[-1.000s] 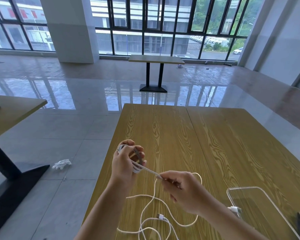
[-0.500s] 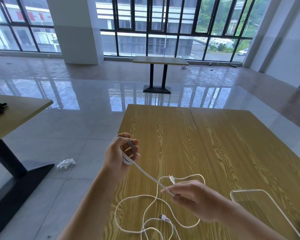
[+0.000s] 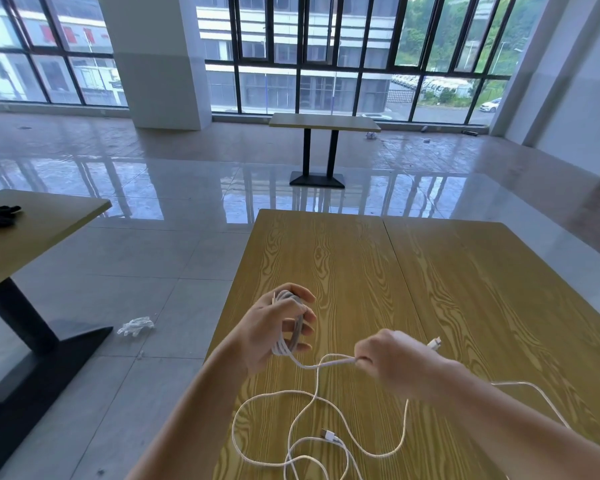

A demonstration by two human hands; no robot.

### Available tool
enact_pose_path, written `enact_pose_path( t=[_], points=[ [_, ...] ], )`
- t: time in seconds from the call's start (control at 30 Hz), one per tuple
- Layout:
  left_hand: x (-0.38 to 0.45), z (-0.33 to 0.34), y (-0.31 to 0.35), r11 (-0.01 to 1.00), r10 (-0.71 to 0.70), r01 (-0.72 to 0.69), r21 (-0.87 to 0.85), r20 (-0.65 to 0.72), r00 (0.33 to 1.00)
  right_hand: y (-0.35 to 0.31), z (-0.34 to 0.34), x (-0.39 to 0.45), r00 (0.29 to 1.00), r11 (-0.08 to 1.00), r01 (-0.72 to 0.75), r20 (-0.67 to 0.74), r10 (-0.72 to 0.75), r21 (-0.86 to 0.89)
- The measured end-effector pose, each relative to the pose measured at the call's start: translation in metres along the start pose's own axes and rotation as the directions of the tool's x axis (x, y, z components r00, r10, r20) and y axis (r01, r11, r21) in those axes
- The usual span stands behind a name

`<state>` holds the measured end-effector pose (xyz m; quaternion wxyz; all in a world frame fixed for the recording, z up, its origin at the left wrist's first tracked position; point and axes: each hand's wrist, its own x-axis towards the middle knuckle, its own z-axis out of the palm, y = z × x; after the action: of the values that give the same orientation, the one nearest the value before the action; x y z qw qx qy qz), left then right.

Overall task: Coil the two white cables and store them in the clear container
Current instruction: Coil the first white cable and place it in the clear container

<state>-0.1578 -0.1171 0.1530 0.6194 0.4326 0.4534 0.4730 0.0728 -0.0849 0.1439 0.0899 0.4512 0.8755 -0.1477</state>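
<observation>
Above table (image 3: 465, 271): white cable (image 3: 291, 396) (thin, glossy) coiled round left hand (image 3: 278, 327); right hand (image 3: 395, 365) grip pinching strand.

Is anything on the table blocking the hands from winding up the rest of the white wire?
Nothing visible does. The left hand holds the coil, the right hand pinches the white cable, and the loose loops lie on the bare wooden table. The clear container is out of view now.

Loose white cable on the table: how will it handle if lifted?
Likely floppy: the white cable lies in slack curves on the table. Probably light: the stretch to the right hand sags little. It may snag, since its loops cross near the plug.
</observation>
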Motion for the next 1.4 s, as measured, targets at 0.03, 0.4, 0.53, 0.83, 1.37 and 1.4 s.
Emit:
enact_pose_path(
  t=[0.03, 0.4, 0.53, 0.83, 1.37, 1.4],
  points=[
    [0.0, 0.002, -0.002, 0.999, 0.008, -0.008, 0.034, -0.007, 1.0, 0.003, -0.001, 0.004, 0.998, 0.999, -0.036, -0.056, 0.038, 0.04],
    [0.002, 0.016, -0.019, 0.988, 0.021, 0.001, 0.155, -0.139, 0.99, 0.006, -0.018, 0.0, 0.91, 0.659, 0.018, -0.286, 0.301, 0.752],
    [0.004, 0.022, -0.024, 1.0, -0.002, 0.006, 0.019, -0.194, 0.981, -0.014, -0.02, -0.005, 0.9, 0.527, 0.157, -0.341, 0.273, 0.835],
    [0.001, 0.027, -0.026, 0.982, -0.014, -0.013, -0.19, -0.137, 0.99, -0.044, -0.018, -0.012, 0.94, 0.294, 0.295, -0.332, 0.082, 0.909],
    [0.0, 0.04, -0.027, 0.883, 0.063, -0.078, -0.463, -0.049, 0.997, -0.058, -0.004, -0.02, 0.74, 0.856, 0.449, -0.644, -0.196, 0.255],
    [0.0, 0.041, -0.027, 0.863, 0.073, -0.093, -0.496, -0.06, 0.996, -0.059, -0.004, -0.022, 0.722, 0.873, 0.436, -0.665, -0.193, 0.219]
  ],
)
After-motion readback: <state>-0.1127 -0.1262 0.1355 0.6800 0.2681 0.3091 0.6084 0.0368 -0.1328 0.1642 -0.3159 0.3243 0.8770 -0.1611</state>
